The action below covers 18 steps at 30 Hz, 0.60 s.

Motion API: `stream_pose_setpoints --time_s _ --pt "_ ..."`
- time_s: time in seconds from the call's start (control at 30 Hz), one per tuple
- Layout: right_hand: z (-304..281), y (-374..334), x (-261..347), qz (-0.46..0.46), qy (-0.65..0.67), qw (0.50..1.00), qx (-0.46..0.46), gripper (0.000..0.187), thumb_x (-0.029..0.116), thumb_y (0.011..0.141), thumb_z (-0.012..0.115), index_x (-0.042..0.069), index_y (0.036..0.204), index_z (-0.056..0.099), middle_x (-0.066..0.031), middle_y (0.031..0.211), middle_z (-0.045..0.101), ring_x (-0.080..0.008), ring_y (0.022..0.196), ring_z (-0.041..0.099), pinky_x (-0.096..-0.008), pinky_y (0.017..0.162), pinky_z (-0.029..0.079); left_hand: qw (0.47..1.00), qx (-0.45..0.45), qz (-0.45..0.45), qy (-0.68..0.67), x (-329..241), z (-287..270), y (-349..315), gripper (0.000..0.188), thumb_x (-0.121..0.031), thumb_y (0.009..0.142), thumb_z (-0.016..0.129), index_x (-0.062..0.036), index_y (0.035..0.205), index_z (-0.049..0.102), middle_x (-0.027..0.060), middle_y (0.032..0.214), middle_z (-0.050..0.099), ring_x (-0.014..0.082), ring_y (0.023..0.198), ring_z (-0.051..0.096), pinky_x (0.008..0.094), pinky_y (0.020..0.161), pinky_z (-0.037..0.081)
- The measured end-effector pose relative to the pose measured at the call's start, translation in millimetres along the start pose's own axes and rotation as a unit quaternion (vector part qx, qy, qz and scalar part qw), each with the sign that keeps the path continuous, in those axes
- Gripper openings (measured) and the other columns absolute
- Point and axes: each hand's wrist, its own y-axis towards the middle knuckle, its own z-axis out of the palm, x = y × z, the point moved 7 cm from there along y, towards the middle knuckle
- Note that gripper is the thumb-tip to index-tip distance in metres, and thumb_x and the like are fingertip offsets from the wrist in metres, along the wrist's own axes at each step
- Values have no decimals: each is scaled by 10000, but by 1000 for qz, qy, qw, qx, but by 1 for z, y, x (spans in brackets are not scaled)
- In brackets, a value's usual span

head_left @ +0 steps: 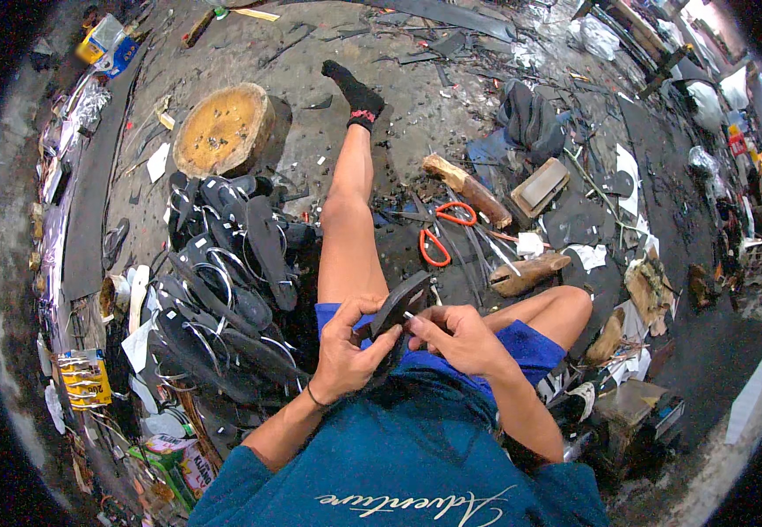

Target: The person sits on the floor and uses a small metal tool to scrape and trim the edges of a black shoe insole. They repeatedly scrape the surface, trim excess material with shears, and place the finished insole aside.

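Note:
A black sandal [403, 299] is held over my lap, tilted with its toe end up and to the right. My left hand [348, 347] grips it from the left side, thumb across its near face. Close against its right edge is my right hand [457, 338], thumb and forefinger pinched on a thin whitish strap end [408, 315] at the sandal. The fingers hide the rest of that strap. To the left lies a large pile of black sandals [223, 290] with thin silvery-white straps.
A round wooden block [223, 130] stands ahead on the left. Orange-handled scissors [435, 247], a wooden stick [467, 187], a wooden foot form [528, 274] and a rectangular block [540, 187] lie ahead on the right. Dark soles [530, 119] are stacked farther off. Scraps litter the floor.

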Motion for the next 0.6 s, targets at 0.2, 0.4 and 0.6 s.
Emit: stream_pose_setpoints --time_s 0.2,0.4,0.6 --pt "-4 -14 19 -110 -108 986 -68 248 217 980 600 -15 993 686 -113 863 696 -217 786 656 -363 707 526 1000 0 -19 -10 0 1 1 274 -3 854 718 -10 1112 624 86 1139 603 172 1067 623 313 869 570" --pt "20 -29 49 -317 -391 839 -205 136 105 892 619 -16 936 660 -136 825 606 -318 797 591 -422 709 502 993 -11 66 93 -14 3 4 287 3 839 717 -13 1113 634 109 1150 634 196 1062 636 313 830 584" --pt "6 -11 35 -230 -269 923 -152 200 169 929 627 -16 983 680 -124 841 671 -281 765 640 -376 691 516 998 7 28 60 -11 3 10 283 10 836 716 -20 1109 645 103 1170 646 205 1078 639 320 793 584"
